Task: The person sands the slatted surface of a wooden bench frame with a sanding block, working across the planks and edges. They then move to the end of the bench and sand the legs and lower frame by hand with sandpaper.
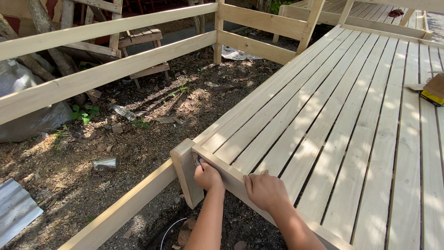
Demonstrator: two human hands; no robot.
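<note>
Slatted platform [342, 120] of pale wood planks, narrow gaps between them, framed by an edge board [231, 178] at the near end. On it at far right: a piece of cardboard [436, 84] touching a yellow-and-black object [431, 98]; a small dark red item [396, 13] lies on the far slatted deck [365, 11]

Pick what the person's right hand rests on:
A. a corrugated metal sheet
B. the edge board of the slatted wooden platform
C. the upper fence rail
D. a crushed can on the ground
B: the right hand lies flat on the edge board of the slatted platform.
</note>
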